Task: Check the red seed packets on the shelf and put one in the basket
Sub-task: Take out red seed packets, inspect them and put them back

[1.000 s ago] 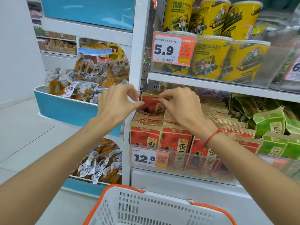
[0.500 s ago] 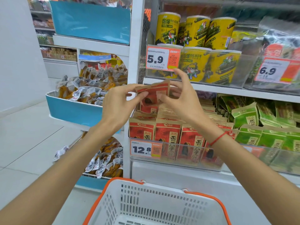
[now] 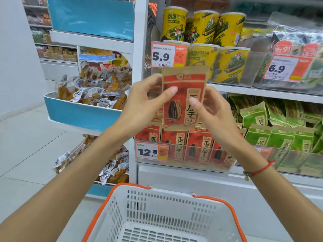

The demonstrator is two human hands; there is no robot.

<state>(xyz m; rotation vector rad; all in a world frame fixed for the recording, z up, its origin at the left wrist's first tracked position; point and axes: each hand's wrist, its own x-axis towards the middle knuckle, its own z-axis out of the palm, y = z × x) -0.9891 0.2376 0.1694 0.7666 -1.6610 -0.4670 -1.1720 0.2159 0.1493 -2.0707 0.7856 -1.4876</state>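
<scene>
Between both hands I see one red seed packet [image 3: 183,95] held upright, front facing me — left hand [image 3: 139,103] pinches its left edge with thumb across the front, right hand [image 3: 215,110] pinches the right edge the same way. Below the hands, more red packets [image 3: 197,147] stand in the shelf tray [image 3: 244,154], behind a 12.8 price tag [image 3: 152,151]. Nearer me, under the wrists — white basket [image 3: 162,215] with orange rim. Right of the right hand sit green packets [image 3: 279,137].
</scene>
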